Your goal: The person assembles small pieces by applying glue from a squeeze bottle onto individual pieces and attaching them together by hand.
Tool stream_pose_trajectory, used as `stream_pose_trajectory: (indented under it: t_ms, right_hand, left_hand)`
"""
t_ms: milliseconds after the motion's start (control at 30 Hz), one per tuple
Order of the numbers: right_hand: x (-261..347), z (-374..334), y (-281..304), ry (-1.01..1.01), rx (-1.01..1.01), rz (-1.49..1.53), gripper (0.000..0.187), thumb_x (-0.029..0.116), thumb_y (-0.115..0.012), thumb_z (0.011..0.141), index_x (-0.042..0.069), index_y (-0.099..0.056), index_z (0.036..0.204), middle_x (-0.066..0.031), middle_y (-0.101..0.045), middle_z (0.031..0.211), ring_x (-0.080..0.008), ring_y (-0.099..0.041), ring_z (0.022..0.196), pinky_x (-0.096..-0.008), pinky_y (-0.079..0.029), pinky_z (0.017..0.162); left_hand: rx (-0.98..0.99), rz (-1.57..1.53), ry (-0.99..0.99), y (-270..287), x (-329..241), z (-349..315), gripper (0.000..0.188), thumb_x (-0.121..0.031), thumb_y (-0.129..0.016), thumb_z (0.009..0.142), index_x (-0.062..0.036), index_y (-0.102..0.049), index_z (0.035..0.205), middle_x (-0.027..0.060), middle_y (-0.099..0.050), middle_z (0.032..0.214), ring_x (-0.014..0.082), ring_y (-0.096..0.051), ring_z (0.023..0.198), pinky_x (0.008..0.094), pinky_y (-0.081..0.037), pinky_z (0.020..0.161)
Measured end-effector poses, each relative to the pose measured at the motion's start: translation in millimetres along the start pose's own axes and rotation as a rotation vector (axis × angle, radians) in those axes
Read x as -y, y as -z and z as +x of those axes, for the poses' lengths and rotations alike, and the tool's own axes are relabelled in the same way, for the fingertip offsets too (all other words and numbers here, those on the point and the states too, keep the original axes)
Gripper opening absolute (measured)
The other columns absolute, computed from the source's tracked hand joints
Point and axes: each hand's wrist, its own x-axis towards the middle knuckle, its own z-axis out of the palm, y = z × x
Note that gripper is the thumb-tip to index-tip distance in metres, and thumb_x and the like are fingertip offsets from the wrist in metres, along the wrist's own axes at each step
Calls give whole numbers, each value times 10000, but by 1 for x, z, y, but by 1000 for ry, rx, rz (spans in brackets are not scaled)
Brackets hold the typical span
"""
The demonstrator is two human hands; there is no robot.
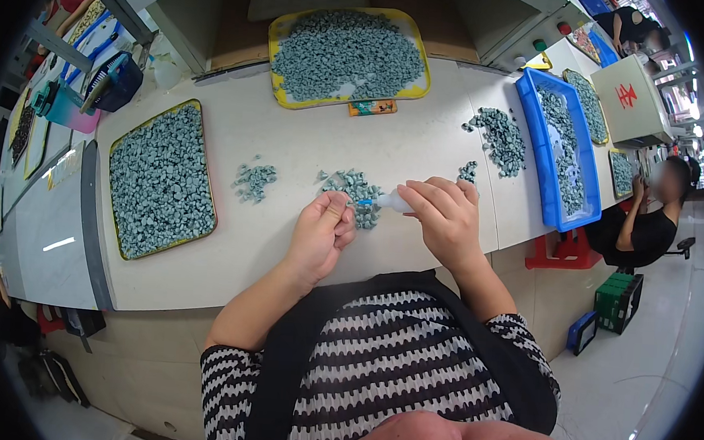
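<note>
My right hand [451, 220] is closed round a small white squeeze bottle [393, 201]. The bottle lies nearly level, its blue tip pointing left at the fingertips of my left hand. Those fingers of my left hand [319, 232] are pinched together; whatever they hold is too small and too covered to make out. Just beyond and beneath both hands is a loose pile of small grey-green pieces [352, 180] on the pale tabletop [292, 148]. Farther left sits a smaller heap of the same pieces [255, 183].
Yellow-rimmed trays of such pieces stand at the left [165, 180] and the back [350, 57]. Right of my hands are a heap [502, 140] and a blue bin [559, 152]. An orange packet [372, 108] touches the back tray. Another person [647, 210] sits at far right.
</note>
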Motion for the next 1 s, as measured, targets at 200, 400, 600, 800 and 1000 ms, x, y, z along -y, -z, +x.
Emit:
stream_pose_trajectory:
  t_ms: [200, 400, 600, 800, 1000]
  right_hand:
    - [-1, 2, 3, 35, -12, -23, 323, 82, -652, 636, 104, -649, 958, 4, -643, 912, -154, -593, 815, -300, -351, 711]
    - [-9, -3, 4, -11, -15, 33, 348, 69, -679, 631, 93, -643, 976, -24, -646, 918, -174, -596, 816, -306, -362, 734]
    - [-30, -25, -23, -565, -109, 641, 389, -8, -650, 756, 28, -546, 1129, -92, -616, 1048, -198, -590, 997, -318, -457, 855]
    - [-46, -34, -23, -567, 25, 694, 423, -16, -616, 782, 29, -515, 1190, -111, -589, 1146, -211, -569, 1052, -307, -425, 924]
    - [-74, -45, -6, -540, -31, 487, 368, 10, -639, 760, 41, -581, 1122, -121, -595, 1072, -264, -564, 1004, -333, -446, 861]
  left_hand:
    - [-13, 22, 0, -2, 0, -1, 140, -186, -501, 940, -50, -466, 934, 21, -486, 722, 64, -351, 532, 200, -283, 462]
    - [-3, -3, -3, -2, 4, 1, 146, -183, -500, 941, -41, -467, 940, 25, -484, 740, 65, -355, 544, 199, -285, 465]
    - [46, -44, 51, -12, 14, 4, 142, -172, -483, 948, -31, -484, 966, 39, -477, 800, 67, -362, 587, 195, -291, 486]
    - [57, -65, 76, -25, 25, 5, 131, -159, -464, 954, -33, -491, 975, 34, -483, 832, 64, -358, 601, 192, -290, 498]
    - [67, -69, 56, -30, 27, 7, 119, -153, -460, 955, -42, -494, 980, 26, -489, 837, 67, -357, 604, 198, -290, 503]
